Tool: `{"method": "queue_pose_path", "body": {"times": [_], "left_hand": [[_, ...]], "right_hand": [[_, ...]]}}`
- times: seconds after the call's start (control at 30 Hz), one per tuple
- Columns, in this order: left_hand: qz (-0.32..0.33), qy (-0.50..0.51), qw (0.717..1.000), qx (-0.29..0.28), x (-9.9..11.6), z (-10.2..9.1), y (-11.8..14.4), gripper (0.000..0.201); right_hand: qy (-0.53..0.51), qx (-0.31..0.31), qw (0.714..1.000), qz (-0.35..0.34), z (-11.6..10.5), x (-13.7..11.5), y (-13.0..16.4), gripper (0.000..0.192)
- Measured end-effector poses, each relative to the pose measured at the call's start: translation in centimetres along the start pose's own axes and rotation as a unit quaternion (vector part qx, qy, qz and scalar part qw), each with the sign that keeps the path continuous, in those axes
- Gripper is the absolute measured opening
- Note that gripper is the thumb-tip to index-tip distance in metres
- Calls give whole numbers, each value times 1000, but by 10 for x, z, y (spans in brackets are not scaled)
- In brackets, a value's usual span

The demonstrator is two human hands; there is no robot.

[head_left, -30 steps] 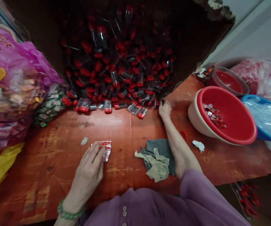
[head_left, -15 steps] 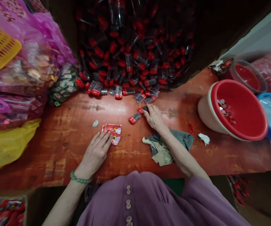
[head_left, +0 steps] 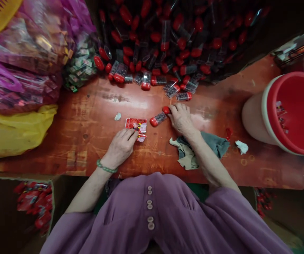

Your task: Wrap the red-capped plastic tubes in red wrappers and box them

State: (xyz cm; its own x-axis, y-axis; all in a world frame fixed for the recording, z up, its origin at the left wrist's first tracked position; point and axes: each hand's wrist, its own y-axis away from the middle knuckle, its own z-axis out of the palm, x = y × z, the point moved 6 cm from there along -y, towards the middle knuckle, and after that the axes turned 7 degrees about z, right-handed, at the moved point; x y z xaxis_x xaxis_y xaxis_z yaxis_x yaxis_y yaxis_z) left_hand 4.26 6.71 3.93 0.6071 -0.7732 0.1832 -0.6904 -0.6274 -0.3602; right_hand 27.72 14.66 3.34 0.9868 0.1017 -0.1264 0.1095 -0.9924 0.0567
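Observation:
My left hand (head_left: pixel 122 145), with a green bead bracelet at its wrist, rests on the table with its fingers closed at the lower of two overlapping red printed packets (head_left: pixel 131 123). Its fingertips press on that packet's edge and hide part of it. Over to the right, my right hand (head_left: pixel 181 118) curls around a small tube with a red cap (head_left: pixel 165 110); most of its body is under the fingers. Beside it lies another clear tube (head_left: pixel 158 119) with a red end and dark contents. A grey-green cloth (head_left: pixel 214 144) lies crumpled under my right forearm.
A large box of red-capped tubes (head_left: pixel 156 37) opens at the back, several spilling out. Bags of small packets (head_left: pixel 32 53) and a yellow bag (head_left: pixel 17 134) stand left. A red-lined bucket (head_left: pixel 256 113) stands right. Paper scraps (head_left: pixel 242 147) lie on the table (head_left: pixel 88 123).
The camera view has shifted, so the scene sits differently in the frame. My left fingers, flatter before, are now bent at the lower packet. My right hand remains at the tube.

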Motion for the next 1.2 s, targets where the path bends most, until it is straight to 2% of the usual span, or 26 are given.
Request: {"method": "queue_pose_path", "body": {"times": [0.1,0.17,0.23,0.3,0.4,0.47,0.5,0.57,0.67,0.83,1.03,1.2], "left_hand": [[-2,-16,1000,-12,1,1,-2,28],[-17,-8,1000,-4,0,0,-4,25],[-40,19,999,29,-3,-4,-5,23],[-68,65,993,78,-7,-9,-4,18],[-105,138,975,141,-12,-17,-2,9],[-117,164,965,166,-13,-23,-1,6],[-119,172,963,173,-12,-26,0,4],[-114,183,960,182,-8,-31,0,1],[-96,203,956,189,-1,-37,2,8],[-78,243,950,179,7,-38,3,12],[-49,232,960,146,12,-33,5,9],[-56,249,960,119,14,-24,8,5]], "right_hand": [[-101,18,995,2,-4,-4,12,36],[-223,26,975,6,-10,-9,25,37],[-362,12,932,20,-13,-16,41,39],[-484,-27,873,50,-10,-24,55,39],[-600,-96,789,86,-1,-38,72,39],[-620,-119,771,84,-1,-46,81,38],[-613,-119,777,74,-3,-50,84,36],[-578,-98,809,43,-13,-56,88,32],[-516,-57,854,-34,-33,-67,92,26],[-429,-37,888,-160,-50,-85,97,28],[-247,-99,950,-163,-46,-89,100,35],[-183,-163,954,-172,-40,-91,99,37]]}}
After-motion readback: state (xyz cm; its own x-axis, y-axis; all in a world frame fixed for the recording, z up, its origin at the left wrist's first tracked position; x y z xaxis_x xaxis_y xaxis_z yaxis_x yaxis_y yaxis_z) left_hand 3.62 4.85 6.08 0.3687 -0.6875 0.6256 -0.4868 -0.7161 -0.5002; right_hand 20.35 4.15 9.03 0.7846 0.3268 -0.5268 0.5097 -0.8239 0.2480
